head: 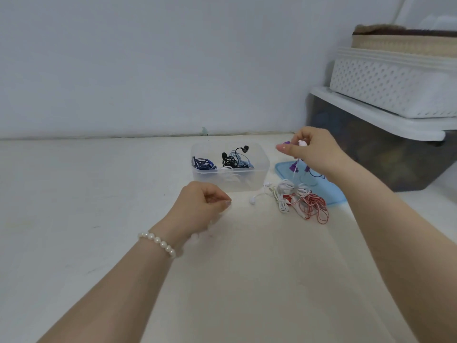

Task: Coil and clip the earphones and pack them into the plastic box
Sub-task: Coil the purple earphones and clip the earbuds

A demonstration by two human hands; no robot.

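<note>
The right hand (314, 154) is up in the air with its fingers pinched shut on a pair of purple earphones (296, 167). The thin cord and purple buds hang down from the fingers, over the blue lid (333, 196). Something small and white is in the pinch too, but it is too blurry to tell what.

The left hand (197, 209) is lower, with its fingers curled in and the thumb touching the first finger. I cannot tell if it holds anything. A pearl bracelet (158, 243) is on that wrist.

The plastic box (257, 179) sits on the surface near the back edge, by the wall. It is open, with blue, black and white earphones inside. Just beside its right front corner lie white earphones (284, 191) and red-and-white earphones (314, 206), touching each other. The blue lid lies flat to the right of the box.
</note>
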